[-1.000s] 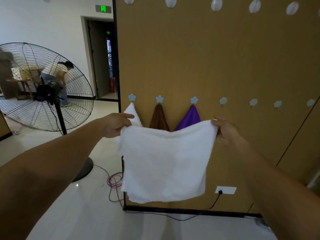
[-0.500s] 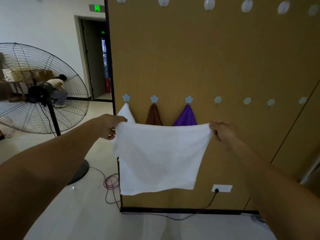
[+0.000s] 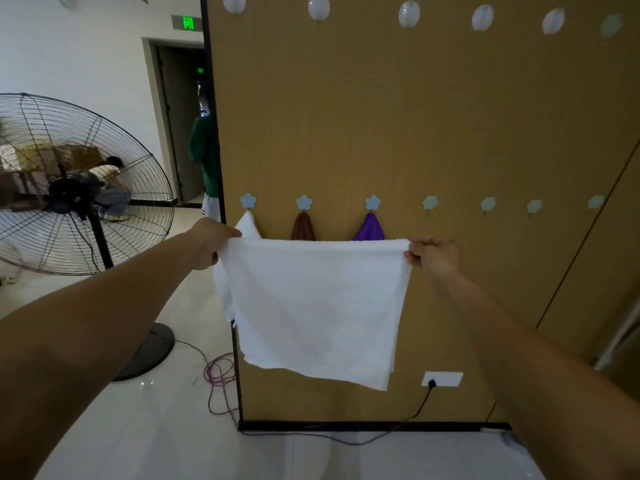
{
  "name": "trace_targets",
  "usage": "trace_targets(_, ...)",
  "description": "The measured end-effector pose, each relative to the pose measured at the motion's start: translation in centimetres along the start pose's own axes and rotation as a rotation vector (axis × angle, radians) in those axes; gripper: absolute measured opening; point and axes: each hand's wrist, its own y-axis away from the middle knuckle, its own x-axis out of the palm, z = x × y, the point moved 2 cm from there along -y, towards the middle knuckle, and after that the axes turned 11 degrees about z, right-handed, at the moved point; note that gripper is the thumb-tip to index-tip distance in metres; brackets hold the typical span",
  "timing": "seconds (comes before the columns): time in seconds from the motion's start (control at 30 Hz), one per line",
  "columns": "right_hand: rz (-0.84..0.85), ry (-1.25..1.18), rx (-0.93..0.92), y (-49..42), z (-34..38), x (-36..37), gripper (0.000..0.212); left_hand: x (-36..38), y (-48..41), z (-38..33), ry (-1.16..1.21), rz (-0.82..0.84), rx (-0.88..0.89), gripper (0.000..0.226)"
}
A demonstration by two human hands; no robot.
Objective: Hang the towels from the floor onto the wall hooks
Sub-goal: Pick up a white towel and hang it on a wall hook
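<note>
White towel (image 3: pixel 317 306) is being held spread before the brown wall panel (image 3: pixel 415 116). Its top corners are being pinched by left hand (image 3: pixel 207 242) and right hand (image 3: pixel 436 256), fingers curled.

Four towels (image 3: pixel 318 306); seven flower hooks (image 3: pixel 430 203); six round knobs (image 3: pixel 409 13) above; two hands (image 3: pixel 436 254); one fan (image 3: pixel 69 188).

The spread towel (image 3: pixel 318 306) is seen to be plain white, unpatterned. Behind it, a second white towel (image 3: pixel 247 225), a brown towel (image 3: pixel 303 228) and a purple towel (image 3: pixel 370 228) are set against the ochre wall panel (image 3: pixel 381 116). The hooks (image 3: pixel 430 203) are coloured pale blue. The fan (image 3: pixel 69 195) is finished in black, the coiled cable (image 3: pixel 218 370) in pinkish purple, the exit sign (image 3: pixel 187 23) in green.
</note>
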Motion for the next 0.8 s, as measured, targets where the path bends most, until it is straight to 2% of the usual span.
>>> trace_targets(0.17, -0.022, 0.01, -0.01, -0.4, 0.0, 0.3, 0.014, 0.0, 0.0, -0.6, 0.04, -0.03, 0.03, 0.038)
trace_targets(0.23, 0.013, 0.049, -0.002, -0.4, 0.1, 0.5, 0.017, -0.1, 0.5, -0.9, 0.057, -0.056, 0.034, 0.029)
trace_targets(0.3, 0.069, 0.131, 0.017, -0.2, 0.3, 0.8, 0.021, -0.3, 0.9, -1.3, 0.111, -0.055, 0.051, 0.01)
trace_targets(0.43, 0.113, 0.294, 0.02, 0.3, 0.2, 1.5, 0.017, -0.8, 1.6, -1.5, 0.184, -0.049, 0.098, 0.017)
trace_targets(0.57, 0.189, 0.469, 0.036, 0.2, -0.1, 2.6, 0.03, -2.1, 2.6, -1.5, 0.15, -0.054, 0.141, 0.005)
trace_targets(0.67, 0.252, 0.512, 0.053, 0.2, -0.1, 3.7, 0.027, -3.1, 2.8, -1.3, 0.084, -0.011, 0.127, 0.025)
trace_targets(0.8, 0.312, 0.508, 0.072, 0.7, 0.3, 4.8, 0.026, -4.1, 3.2, -1.0, -0.025, 0.021, 0.098, 0.032)
